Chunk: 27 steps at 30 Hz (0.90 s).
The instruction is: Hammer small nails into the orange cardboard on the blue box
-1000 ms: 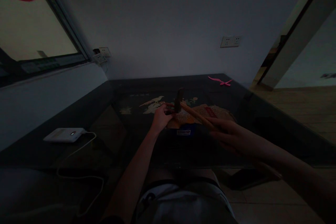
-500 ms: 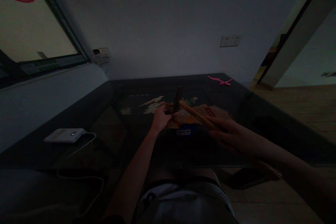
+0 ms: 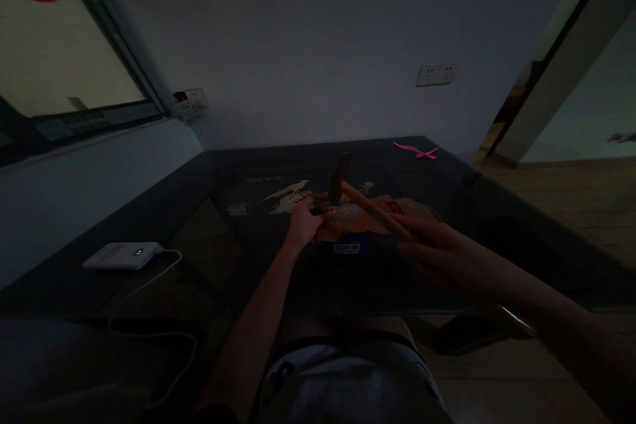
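My right hand (image 3: 442,252) is wrapped round the wooden handle of a hammer (image 3: 372,209), which slants up to the left. Its dark narrow head (image 3: 340,177) stands just past the fingertips of my left hand (image 3: 307,220). That hand rests low over the table, with thumb and fingers curled toward each other; what they pinch, if anything, is too small and dark to make out. Under the hammer lies a crumpled brown sheet (image 3: 355,220) with red print toward its right. A blue item with a white label (image 3: 346,248) shows at the sheet's near edge.
The dark glossy table (image 3: 268,278) bears a printed bird and flower pattern. A white power bank (image 3: 122,256) with a white cable lies at left, and a pink ribbon (image 3: 422,154) at the far right. A wall with sockets (image 3: 436,75) stands behind the table.
The hammer's head has risen slightly and tilts a little more away from me. My right hand has shifted a touch with it; my left hand stays nearly in place.
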Each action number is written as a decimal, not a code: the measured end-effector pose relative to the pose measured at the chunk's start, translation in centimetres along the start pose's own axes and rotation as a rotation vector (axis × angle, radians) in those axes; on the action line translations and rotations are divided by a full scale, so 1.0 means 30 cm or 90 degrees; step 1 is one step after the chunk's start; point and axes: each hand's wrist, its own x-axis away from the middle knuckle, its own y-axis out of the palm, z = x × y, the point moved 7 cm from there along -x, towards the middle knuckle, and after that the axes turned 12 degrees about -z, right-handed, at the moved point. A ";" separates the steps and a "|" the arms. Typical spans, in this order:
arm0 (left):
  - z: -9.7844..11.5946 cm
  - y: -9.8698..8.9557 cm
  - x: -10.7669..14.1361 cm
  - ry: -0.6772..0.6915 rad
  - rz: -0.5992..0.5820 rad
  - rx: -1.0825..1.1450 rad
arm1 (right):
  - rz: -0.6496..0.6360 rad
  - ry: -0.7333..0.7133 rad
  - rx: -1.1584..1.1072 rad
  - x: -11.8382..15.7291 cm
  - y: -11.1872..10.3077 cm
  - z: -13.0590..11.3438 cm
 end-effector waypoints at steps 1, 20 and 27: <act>0.001 -0.001 0.000 0.001 0.002 -0.004 | 0.004 0.000 -0.003 0.001 -0.001 0.002; 0.007 0.000 0.004 0.009 0.006 -0.034 | -0.048 0.016 -0.015 -0.017 0.030 0.045; 0.039 0.014 0.011 0.048 -0.030 -0.094 | 0.083 0.019 -0.091 0.080 -0.016 0.032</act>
